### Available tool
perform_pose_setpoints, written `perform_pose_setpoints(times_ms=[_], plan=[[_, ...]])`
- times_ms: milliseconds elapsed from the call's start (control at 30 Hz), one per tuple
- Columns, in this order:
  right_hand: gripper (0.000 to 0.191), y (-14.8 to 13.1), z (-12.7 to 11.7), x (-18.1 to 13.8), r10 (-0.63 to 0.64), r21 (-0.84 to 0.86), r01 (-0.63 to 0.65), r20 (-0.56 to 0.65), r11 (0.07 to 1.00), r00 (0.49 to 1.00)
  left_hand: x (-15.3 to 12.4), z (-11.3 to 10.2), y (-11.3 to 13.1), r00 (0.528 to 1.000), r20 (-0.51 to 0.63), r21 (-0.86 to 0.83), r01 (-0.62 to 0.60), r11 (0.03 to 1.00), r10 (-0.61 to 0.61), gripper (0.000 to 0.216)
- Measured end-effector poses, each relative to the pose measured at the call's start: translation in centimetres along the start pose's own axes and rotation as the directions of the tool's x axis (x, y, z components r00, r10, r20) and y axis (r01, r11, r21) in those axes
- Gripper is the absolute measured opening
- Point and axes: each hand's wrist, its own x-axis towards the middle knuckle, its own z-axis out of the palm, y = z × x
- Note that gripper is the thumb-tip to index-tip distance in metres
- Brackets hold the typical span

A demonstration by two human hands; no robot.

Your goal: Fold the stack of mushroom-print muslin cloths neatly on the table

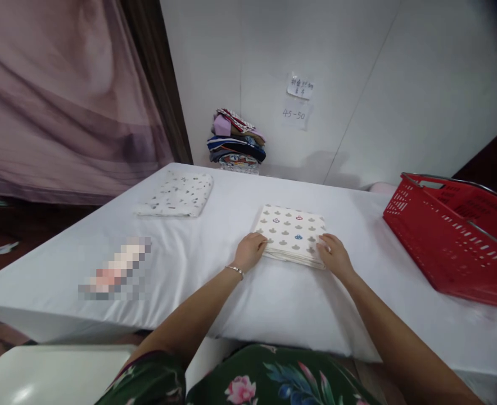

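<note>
A folded cream cloth (291,232) with grey motifs and a few red and blue ones lies flat on the white-covered table in front of me. My left hand (251,251) grips its left edge near the front corner, fingertips on top; a bracelet circles that wrist. On the opposite side, my right hand (335,254) has its fingers bent round the right edge. The thumbs and the underside of the cloth are mostly hidden. Farther back on the left rests a second folded cloth (181,194), white with small dark prints, touched by neither hand.
A red plastic basket (455,236) stands at the right of the table (181,253). A blurred-out object (116,267) lies at the left front. Behind the table is a pile of folded fabrics (236,140) against the wall. A white stool (54,371) sits at lower left.
</note>
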Motion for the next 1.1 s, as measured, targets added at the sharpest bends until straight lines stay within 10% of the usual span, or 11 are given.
perform_pose_setpoints(times_ms=[233, 433, 700, 1100], plan=[[0.047, -1.6, 3.5, 1.8, 0.002, -0.314, 0.091, 0.284, 0.945, 0.959, -1.1, 0.4, -0.5, 0.982, -0.092, -0.014, 0.163, 0.987, -0.163, 0.015], [0.049, -1.1, 3.9, 0.8, 0.007, -0.365, 0.114, 0.314, 0.924, 0.95, -1.7, -0.9, -3.1, 0.821, -0.125, -0.255, 0.516, 0.818, -0.557, 0.014], [0.049, -2.0, 3.6, 2.8, 0.059, -0.252, 0.022, 0.31, 0.967, 0.949, -1.4, -0.8, -1.7, 0.811, -0.044, -0.3, 0.546, 0.782, -0.584, 0.037], [0.052, -6.6, 6.2, 1.5, -0.07, -0.304, 0.22, 0.437, 0.927, 0.897, -1.0, 0.0, -1.1, 0.822, 0.011, -0.169, 0.562, 0.809, -0.569, 0.027]])
